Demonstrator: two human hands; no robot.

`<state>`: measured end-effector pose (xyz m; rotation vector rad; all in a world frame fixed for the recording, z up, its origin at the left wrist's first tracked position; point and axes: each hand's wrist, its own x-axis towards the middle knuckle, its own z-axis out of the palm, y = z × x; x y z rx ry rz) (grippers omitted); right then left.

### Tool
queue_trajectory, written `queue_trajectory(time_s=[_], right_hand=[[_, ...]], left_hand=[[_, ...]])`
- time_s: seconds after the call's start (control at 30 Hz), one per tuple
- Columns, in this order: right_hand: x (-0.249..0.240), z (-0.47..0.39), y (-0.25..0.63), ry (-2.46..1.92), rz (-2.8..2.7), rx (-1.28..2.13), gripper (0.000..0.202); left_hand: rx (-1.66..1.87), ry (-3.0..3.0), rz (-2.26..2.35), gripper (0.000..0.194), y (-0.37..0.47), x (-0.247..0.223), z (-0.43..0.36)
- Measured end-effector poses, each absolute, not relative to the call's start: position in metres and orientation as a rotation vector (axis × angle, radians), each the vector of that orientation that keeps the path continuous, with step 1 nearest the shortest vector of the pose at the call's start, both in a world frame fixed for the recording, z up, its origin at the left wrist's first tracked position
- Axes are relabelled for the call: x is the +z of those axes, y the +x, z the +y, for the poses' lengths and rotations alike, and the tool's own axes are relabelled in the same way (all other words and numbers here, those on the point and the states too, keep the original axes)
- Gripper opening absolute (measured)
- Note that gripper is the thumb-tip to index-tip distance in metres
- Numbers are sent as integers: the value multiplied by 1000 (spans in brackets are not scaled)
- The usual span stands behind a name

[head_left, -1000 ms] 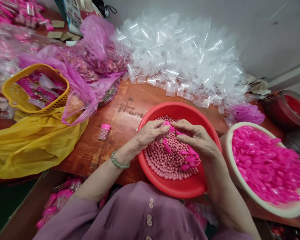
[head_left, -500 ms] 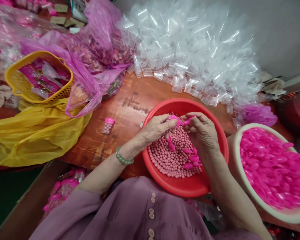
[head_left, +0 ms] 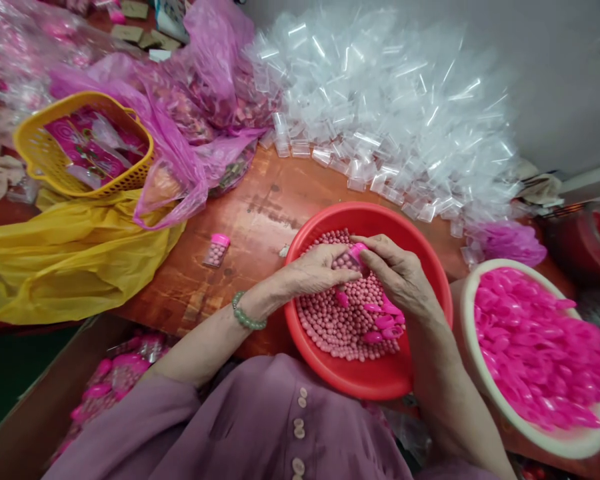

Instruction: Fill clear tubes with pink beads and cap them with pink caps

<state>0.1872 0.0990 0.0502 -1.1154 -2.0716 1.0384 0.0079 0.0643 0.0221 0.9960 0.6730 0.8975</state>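
My left hand (head_left: 317,272) is closed around a small clear jar (head_left: 342,261) filled with pink beads, held tilted over the red basin (head_left: 307,230). My right hand (head_left: 403,277) has its fingers on the bright pink cap (head_left: 358,249) at the jar's mouth; part of the grip is hidden. Below both hands, loose pink beads (head_left: 330,327) cover the basin's bottom. Several glossy pink plastic pieces (head_left: 385,325) lie on the beads, near my right wrist. Left of the basin, a similar bead-filled jar (head_left: 217,251) with a pink cap stands on the table.
A cream bucket (head_left: 473,327) of pink plastic pieces (head_left: 535,347) stands at the right. Empty clear jars (head_left: 380,100) are heaped at the back. Leftward are a yellow basket (head_left: 35,143), a yellow bag (head_left: 80,260) and a purple bag (head_left: 220,53). A box of pink-capped items (head_left: 115,380) sits lower left.
My right fingers have brought a pink piece onto the jar's mouth, and both hands have closed together around it. The view has shifted slightly.
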Motion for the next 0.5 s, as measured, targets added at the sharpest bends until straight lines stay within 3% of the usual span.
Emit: queue_trajectory(time_s=[0.27,0.5], right_hand=[[31,86,168,-1182,-1702,1001,28],[38,82,166,-1158,-1858,812,21]], left_hand=[[897,975,682,11,10,16,67],[964,961,670,23,10,13,67]])
